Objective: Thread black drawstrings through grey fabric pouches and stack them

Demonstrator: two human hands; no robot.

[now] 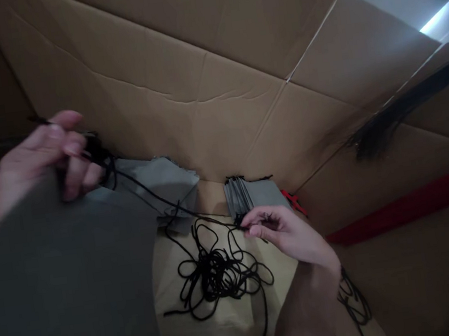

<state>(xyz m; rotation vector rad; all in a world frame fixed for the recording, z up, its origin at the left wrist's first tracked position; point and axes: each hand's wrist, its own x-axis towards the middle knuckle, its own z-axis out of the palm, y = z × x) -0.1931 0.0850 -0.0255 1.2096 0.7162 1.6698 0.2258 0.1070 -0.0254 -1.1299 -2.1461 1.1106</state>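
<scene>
Right hand: so the right hand (286, 231) has thumb and fingertips pinched together on black cord (145, 190), behind the tangle and to its right.
Left hand: up left of the tangle, the left hand (44, 153) has its fingers curled in, pinching the cord afaict, though it's blurry there.
Cord: strung between both hands, passing behind the tangle.
Big sheet: grey big sheet (65, 277) left of the tangle, overlapping the left hand; can't tell if it's gripped.
Tangle: loose loops of the tangle (222, 273) sit on the desk (188, 332), neither hand on the main heap.
Stack: grey stack (267, 192) behind the tangle, to the right, black bits along its edges.
Sheets: more grey sheets (168, 181) behind the tangle, to the left.
Progress: somewhere midway, I'd guess. The stack is already gathered up; the tangle and bundle (353, 302) right of it are loose cord left over.
Backdrop: cardboard (195, 72) beyond the tangle.
</scene>
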